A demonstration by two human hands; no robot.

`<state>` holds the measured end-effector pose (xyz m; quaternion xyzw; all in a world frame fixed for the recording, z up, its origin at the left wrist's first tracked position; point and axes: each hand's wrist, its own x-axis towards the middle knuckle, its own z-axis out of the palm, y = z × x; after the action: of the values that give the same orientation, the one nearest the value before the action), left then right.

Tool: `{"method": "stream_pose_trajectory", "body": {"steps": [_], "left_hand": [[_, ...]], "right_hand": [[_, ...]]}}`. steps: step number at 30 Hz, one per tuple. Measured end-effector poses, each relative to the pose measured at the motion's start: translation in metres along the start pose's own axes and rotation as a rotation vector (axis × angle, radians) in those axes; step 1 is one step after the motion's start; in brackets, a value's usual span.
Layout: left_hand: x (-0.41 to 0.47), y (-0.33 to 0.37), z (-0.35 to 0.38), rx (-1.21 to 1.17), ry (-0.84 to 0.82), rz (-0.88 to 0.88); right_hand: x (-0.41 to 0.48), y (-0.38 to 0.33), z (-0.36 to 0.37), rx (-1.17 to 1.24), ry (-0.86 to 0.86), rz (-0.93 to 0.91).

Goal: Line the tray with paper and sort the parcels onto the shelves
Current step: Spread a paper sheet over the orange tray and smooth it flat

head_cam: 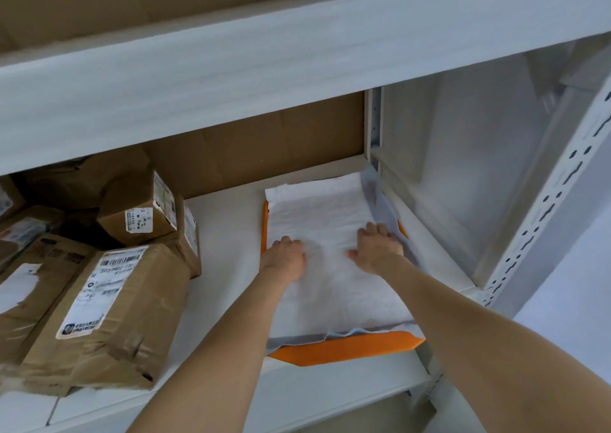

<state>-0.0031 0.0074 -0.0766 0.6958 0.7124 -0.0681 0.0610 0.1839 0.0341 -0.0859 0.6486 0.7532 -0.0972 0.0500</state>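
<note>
Smoothing paper into the tray on the shelf [224, 221].
Brown parcels [109, 307] sit unsorted at nine o'clock, leaving room for the orange tray [344, 350] at three o'clock. White paper [317, 207] overhangs its rim. The left hand [287, 257] and right hand [377, 247] press palm-down, grasping nothing, likely seating the paper.

Reaching forward with both bare arms; pressing palms down with left hand [287, 258] and right hand [377, 247] side by side, slightly apart. Splaying the right thumb toward the left hand.
</note>
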Motion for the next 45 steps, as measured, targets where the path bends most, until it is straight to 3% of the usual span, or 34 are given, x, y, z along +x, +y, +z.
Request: {"method": "stream_pose_trajectory", "body": {"steps": [2,6,12,15,19,24,33,39,42,45], "left_hand": [[0.011,0.002,-0.001,-0.062,-0.021,0.03],[0.026,0.012,0.006,-0.107,-0.13,0.11],[0.058,0.003,0.002,0.135,0.022,-0.085],[0.081,0.008,0.002,0.037,0.07,-0.006],[0.104,0.006,0.012,-0.069,-0.045,0.128],[0.125,-0.011,0.012,-0.094,-0.074,0.04],[0.129,-0.011,0.013,-0.124,-0.081,0.004],[0.101,0.0,0.006,-0.164,-0.017,0.012],[0.08,0.001,0.003,-0.115,-0.09,0.057],[0.054,0.0,0.003,-0.126,-0.133,0.015]], "right_hand": [[0.011,-0.008,-0.001,0.033,0.019,-0.086],[0.03,-0.023,0.006,0.054,-0.113,-0.208],[0.064,0.003,0.0,0.0,-0.014,0.021],[0.078,-0.013,-0.001,0.028,-0.004,-0.077],[0.098,-0.025,0.005,0.054,-0.052,-0.182],[0.121,-0.005,0.003,0.068,0.001,-0.019],[0.127,0.01,0.002,0.1,0.022,0.028],[0.092,0.004,-0.002,0.139,0.072,-0.09],[0.067,0.014,0.005,0.115,0.005,-0.025],[0.045,0.02,-0.003,0.051,0.063,-0.004]]}}
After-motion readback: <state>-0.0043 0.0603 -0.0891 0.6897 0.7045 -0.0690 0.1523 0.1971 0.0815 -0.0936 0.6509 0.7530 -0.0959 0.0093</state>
